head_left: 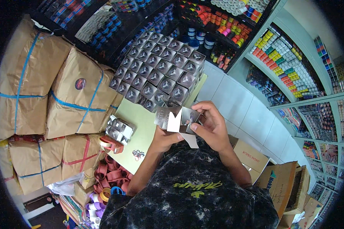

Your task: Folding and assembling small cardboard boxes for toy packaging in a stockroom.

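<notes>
A small dark grey and silver printed carton [187, 117] is between my two hands, its white inner flaps open and sticking out. My left hand [166, 138] grips it from the lower left, the thumb along a white flap. On the other side my right hand [212, 128] pinches its printed panel between thumb and fingers. Just beyond them, many matching closed cartons [153, 70] stand in a tight block of rows on the pale yellow-green table [127, 159]. A few silvery cartons or carton blanks [119, 129] lie left of my left forearm.
A red tape dispenser [111, 144] sits at the table's left edge. Large brown paper parcels [78, 91] tied with straps are piled at the left. Shelves [286, 63] of colourful spools stand right and behind. Opened cardboard boxes [277, 183] are at my right; red rings [111, 171] lie lower left.
</notes>
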